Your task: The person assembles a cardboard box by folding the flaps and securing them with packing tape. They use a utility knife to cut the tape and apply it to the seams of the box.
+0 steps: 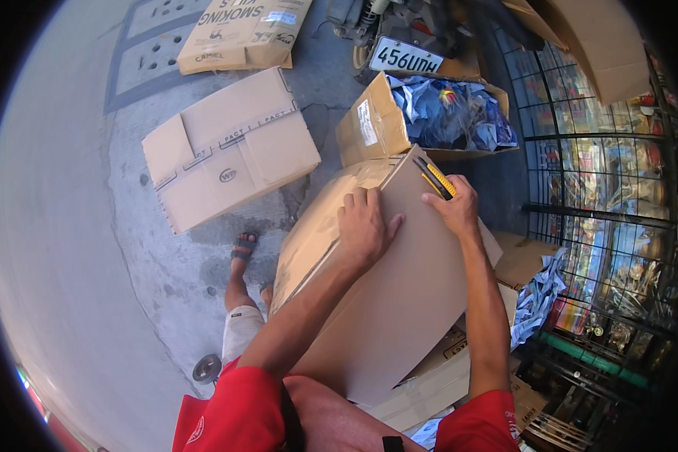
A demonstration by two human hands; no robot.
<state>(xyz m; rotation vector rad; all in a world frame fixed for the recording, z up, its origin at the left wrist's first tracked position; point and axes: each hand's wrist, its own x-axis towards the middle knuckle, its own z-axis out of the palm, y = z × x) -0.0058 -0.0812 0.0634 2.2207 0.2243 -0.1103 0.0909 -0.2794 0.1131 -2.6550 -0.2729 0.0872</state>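
Note:
A large brown cardboard box (pixel 399 294) stands tilted in front of me, its broad plain side toward my right. My left hand (pixel 365 230) grips the box along its upper edge, fingers curled and thumb against the broad side. Near the far corner of that box, my right hand (pixel 459 207) is closed around a yellow and black box cutter (pixel 437 179). The cutter points up and to the left, lying close over the cardboard. Whether its blade is out, I cannot tell.
A closed carton (pixel 230 151) lies on the concrete floor at left, with a brown paper package (pixel 241 38) beyond. An open box (pixel 373 120) holds crumpled blue paper. A motorcycle (pixel 399 26) stands behind it. Black wire grating (pixel 595 218) fronts goods at right.

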